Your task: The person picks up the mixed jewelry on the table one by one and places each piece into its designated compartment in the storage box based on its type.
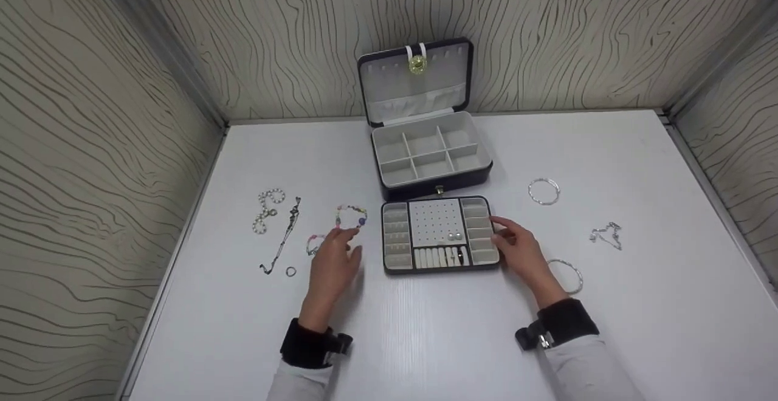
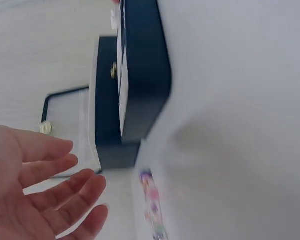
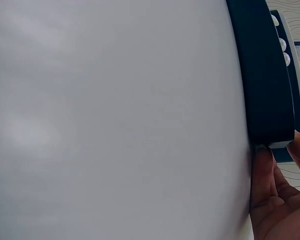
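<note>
The silver bangle (image 1: 581,281) lies nearest, partly covered by the right wrist. The left hand (image 1: 334,262) is held low over the counter (image 1: 395,340); its fingers are loosely spread, and nothing is gripped. A pink-beaded bracelet (image 1: 312,238) is partly hidden beside it. The right end of the jewelry tray (image 1: 425,271) is pinched by the right hand (image 1: 524,255), its fingers curled at the edge. The multicolored bead bracelet (image 1: 361,221) lies left of the tray, just beyond the left fingertips; whether contact is made cannot be told. Behind the tray stands the jewelry box (image 1: 410,188), its lid raised.

For sound handling, the tray should be braced level so that the pearl studs (image 1: 454,236) are not jarred. The bead bracelet is best pinched lightly from above at one section; the pink-beaded bracelet should not be snagged.
</note>
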`<state>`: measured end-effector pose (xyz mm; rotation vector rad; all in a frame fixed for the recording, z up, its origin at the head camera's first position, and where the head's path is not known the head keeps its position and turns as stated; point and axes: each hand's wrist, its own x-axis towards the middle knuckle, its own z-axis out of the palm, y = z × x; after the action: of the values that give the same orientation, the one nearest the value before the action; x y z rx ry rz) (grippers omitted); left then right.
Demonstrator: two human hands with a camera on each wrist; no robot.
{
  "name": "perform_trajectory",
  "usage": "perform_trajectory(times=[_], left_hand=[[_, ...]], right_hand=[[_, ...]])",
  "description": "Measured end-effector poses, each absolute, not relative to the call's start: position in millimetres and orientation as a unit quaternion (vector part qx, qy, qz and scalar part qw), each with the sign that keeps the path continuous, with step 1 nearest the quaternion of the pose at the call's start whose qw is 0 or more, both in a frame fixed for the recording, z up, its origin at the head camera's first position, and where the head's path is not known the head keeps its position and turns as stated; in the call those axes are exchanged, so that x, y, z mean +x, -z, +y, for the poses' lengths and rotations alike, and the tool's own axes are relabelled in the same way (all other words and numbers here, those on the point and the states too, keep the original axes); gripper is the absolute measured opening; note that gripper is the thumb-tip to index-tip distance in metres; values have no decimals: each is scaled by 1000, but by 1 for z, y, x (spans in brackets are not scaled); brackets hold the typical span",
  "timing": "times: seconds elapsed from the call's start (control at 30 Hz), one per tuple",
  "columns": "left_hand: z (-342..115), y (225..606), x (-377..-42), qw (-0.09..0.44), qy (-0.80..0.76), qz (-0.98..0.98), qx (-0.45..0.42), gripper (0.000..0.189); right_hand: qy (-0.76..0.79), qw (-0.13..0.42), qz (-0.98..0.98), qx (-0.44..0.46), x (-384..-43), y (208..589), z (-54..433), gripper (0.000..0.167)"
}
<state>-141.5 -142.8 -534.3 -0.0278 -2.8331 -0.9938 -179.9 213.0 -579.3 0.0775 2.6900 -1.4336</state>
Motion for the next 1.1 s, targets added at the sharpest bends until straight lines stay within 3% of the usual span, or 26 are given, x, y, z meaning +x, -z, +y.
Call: perform_trajectory(times=[0.47, 1.1], left_hand=[[-233, 550, -121, 43, 263, -950, 163, 32], [-241, 562, -116, 22, 250, -956, 153, 15]], right_hand=[[458, 63, 887, 23, -179, 579, 214, 41], [471, 64, 880, 19, -180, 577, 213, 42]])
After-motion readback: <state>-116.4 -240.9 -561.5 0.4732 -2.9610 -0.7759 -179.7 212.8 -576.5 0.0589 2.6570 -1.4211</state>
